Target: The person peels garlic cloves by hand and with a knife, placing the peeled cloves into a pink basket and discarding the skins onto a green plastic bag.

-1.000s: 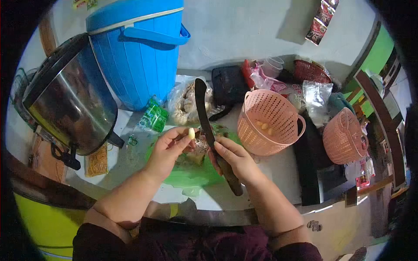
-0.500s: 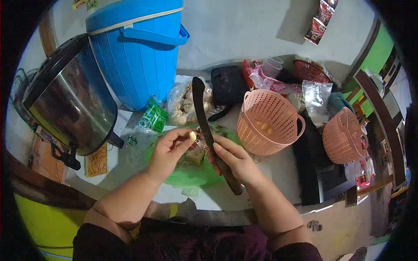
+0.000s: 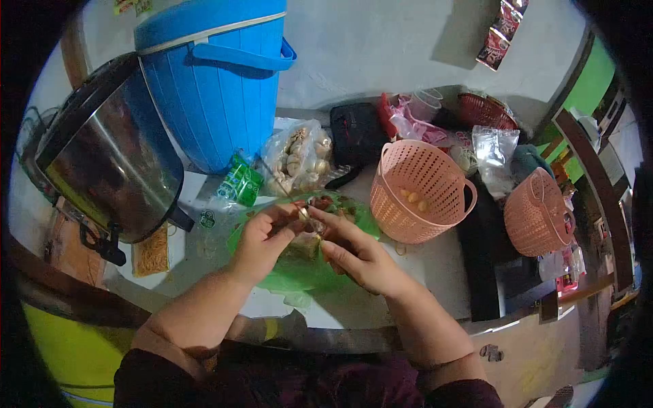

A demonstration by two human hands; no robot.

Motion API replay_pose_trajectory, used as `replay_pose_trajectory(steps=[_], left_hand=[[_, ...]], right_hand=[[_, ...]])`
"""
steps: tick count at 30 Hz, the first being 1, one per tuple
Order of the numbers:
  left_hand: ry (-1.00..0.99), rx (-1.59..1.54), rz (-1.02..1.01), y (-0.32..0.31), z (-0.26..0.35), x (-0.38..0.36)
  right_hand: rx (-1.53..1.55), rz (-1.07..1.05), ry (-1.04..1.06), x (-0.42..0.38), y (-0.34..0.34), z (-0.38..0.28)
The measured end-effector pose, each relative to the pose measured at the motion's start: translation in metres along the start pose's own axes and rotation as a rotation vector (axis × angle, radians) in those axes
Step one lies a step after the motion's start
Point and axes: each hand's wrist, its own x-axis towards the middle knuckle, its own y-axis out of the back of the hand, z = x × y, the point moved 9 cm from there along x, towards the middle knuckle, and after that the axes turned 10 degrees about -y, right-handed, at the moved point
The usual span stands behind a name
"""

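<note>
Left hand [image 3: 262, 238] pinches a clove [image 3: 302, 212], fingers clamped on it, over the green bag [image 3: 299, 272] on the desk. Right hand [image 3: 357, 255] closes around the knife handle; blade edge-on, running up-left to the clove. Pink basket [image 3: 422, 194] lies right, nearer my right hand.

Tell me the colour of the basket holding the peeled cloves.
Pink, a perforated plastic basket, shown best in the head view.

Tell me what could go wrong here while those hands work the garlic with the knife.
The left hand pinches a small garlic clove right where the right hand brings the knife, so a slip could nick fingertips. The clove could also drop into the peelings on the green plastic sheet.
</note>
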Motion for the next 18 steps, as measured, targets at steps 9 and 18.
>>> replay_pose_trajectory(steps=[9, 18], left_hand=[[0.048, 0.119, -0.069, -0.002, 0.002, 0.001], [0.081, 0.11, -0.057, -0.004, 0.002, 0.0]], right_hand=[[-0.14, 0.081, 0.031, -0.002, 0.0, -0.007], [0.056, 0.039, -0.093, -0.001, 0.004, 0.011]])
